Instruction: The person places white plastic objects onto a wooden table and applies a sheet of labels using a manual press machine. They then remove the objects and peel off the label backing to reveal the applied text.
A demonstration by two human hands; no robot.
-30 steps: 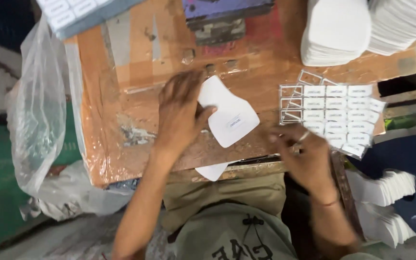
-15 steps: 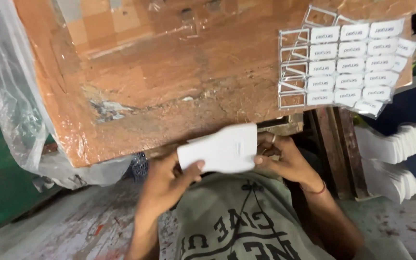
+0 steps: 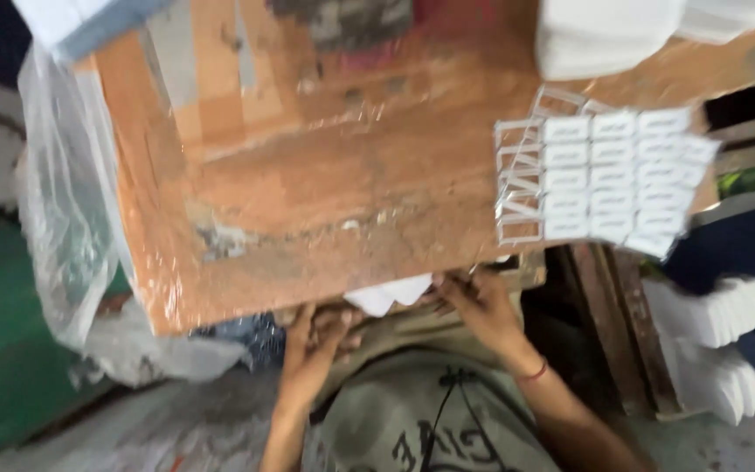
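Both hands sit low at the near edge of the worn wooden table (image 3: 308, 201), partly tucked under its lip. The right hand (image 3: 475, 301) has its fingers closed on the right end of a white shaped piece (image 3: 391, 293), which pokes out from below the table edge at the near middle. The left hand (image 3: 318, 336) curls just beside and below that piece; whether its fingers actually grip it cannot be told, since the view is blurred and the table edge hides the contact.

On the right of the tabletop lies a sheet of small white labels (image 3: 609, 179), with some cells on its left side already empty. Stacks of white pieces (image 3: 605, 35) stand at the far right corner, and more white stacks (image 3: 718, 341) rest on the floor at the right. A clear plastic bag (image 3: 67, 218) hangs off the left side of the table.

As a judgement, the piece handles best held by both ends, flat and taut, so that it does not fold or snag on the rough table lip as it comes clear. A light pinch at the edges should keep its face clean. Care is also needed not to brush the loose label sheet, which overhangs the right edge.
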